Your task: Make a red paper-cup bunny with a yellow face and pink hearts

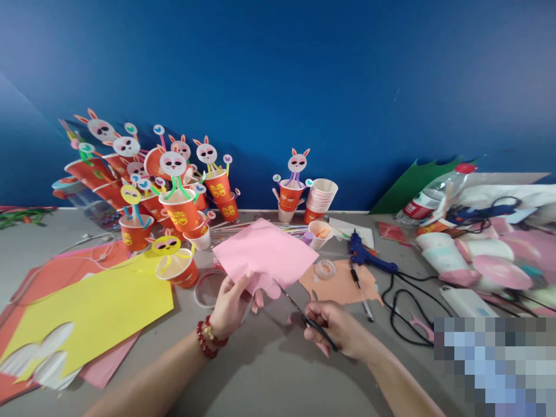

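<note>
My left hand (234, 304) grips a sheet of pink paper (264, 249) by its near edge, thumb on top and fingers beneath. Round outlines show on that edge, with a partly cut disc (273, 288) standing out from it. In my right hand (332, 330) is a pair of scissors (299, 310) with dark handles, its blades pointing up and left to the disc's edge. My fingers wrap the handles, and how far the blades are apart is hard to see. A small pink scrap (295, 318) lies on the table beside the blades.
Red paper cups (178, 211) with rabbit faces crowd the left back. Yellow paper (117, 307) with cut-outs lies at left. A stack of cups (321, 200) stands at the back. At right are a blue glue gun (369, 255), a pen (361, 289), tape (325, 269) and a bottle (428, 200).
</note>
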Demonstrator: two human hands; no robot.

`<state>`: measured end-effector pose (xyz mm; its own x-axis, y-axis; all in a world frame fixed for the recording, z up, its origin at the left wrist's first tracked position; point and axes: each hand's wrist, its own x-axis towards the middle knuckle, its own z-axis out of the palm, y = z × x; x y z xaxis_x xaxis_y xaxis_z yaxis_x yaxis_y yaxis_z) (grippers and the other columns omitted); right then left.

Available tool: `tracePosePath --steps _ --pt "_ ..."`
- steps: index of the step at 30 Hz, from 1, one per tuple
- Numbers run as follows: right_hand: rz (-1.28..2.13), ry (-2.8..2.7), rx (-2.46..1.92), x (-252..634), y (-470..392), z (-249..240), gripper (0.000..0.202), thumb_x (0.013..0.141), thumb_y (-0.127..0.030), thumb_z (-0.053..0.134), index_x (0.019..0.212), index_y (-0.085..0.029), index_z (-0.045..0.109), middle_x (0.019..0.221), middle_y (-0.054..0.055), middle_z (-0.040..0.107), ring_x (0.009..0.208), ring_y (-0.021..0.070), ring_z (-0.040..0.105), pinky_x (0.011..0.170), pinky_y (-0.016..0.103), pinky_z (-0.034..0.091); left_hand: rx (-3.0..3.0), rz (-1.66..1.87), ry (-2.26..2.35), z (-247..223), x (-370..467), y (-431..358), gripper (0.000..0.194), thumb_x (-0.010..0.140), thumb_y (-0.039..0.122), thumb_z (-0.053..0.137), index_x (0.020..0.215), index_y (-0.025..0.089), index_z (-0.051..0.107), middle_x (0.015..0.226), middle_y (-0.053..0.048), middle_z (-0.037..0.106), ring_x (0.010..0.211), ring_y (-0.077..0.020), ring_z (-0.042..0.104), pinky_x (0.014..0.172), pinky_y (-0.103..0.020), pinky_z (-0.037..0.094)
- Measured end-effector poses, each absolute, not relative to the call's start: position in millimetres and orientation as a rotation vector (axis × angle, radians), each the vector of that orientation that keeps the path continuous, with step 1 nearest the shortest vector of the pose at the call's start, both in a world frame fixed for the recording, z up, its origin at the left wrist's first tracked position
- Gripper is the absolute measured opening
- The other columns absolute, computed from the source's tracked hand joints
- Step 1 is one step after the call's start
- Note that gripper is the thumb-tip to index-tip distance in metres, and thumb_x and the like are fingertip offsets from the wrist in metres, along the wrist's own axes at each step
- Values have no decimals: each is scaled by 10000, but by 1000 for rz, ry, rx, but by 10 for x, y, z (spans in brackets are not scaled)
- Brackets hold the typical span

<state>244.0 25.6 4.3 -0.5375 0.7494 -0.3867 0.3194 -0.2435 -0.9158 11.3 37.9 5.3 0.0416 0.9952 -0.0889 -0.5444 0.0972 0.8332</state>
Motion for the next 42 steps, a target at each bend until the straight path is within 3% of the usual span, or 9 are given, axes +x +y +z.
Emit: tracePosePath --steps 6,13,19,24,35,42 --pt "1784 -1724 -1217 2439 253 -26 584 677 -673 731 644 -219 364 407 -96 449 356 64 428 390 186 214 875 1231 883 -84 193 252 331 819 441 687 729 124 652 577 -10 616 506 -105 552 460 -201 434" --pt "1774 -1746 -1206 2419 234 -13 576 678 -670 730 632 -218 375 397 -81 483 367 69 430 392 184 219 1056 1211 959 -44 151 226 304 847 434 644 801 139 699 726 -47 656 693 -171 598 677 -284 502" --pt "1800 -1751 -1246 2405 231 0 570 639 -658 758 638 -212 403 419 -83 507 361 75 470 380 176 242 1179 1109 1001 55 146 225 360 873 490 586 762 161 679 704 -32 635 686 -171 586 687 -280 508" --pt "1880 -1706 -1227 2388 227 -5 584 606 -658 778 646 -214 400 432 -84 515 367 87 508 366 172 237 1184 1095 922 5 142 233 316 903 428 566 762 165 668 726 -27 642 690 -164 593 701 -272 500" --pt "1928 -1752 -1136 2401 221 -4 606 654 -763 662 675 -216 403 439 -65 537 382 88 491 401 181 227 1196 1084 879 -15 145 209 291 899 390 576 748 160 671 723 -25 631 691 -167 593 689 -278 493" --pt "1946 -1738 -1124 2420 224 -68 599 646 -749 682 687 -214 416 438 -74 512 381 89 486 390 174 236 1181 1076 886 -45 139 212 299 882 399 594 730 155 674 706 -36 646 691 -179 594 696 -293 494"
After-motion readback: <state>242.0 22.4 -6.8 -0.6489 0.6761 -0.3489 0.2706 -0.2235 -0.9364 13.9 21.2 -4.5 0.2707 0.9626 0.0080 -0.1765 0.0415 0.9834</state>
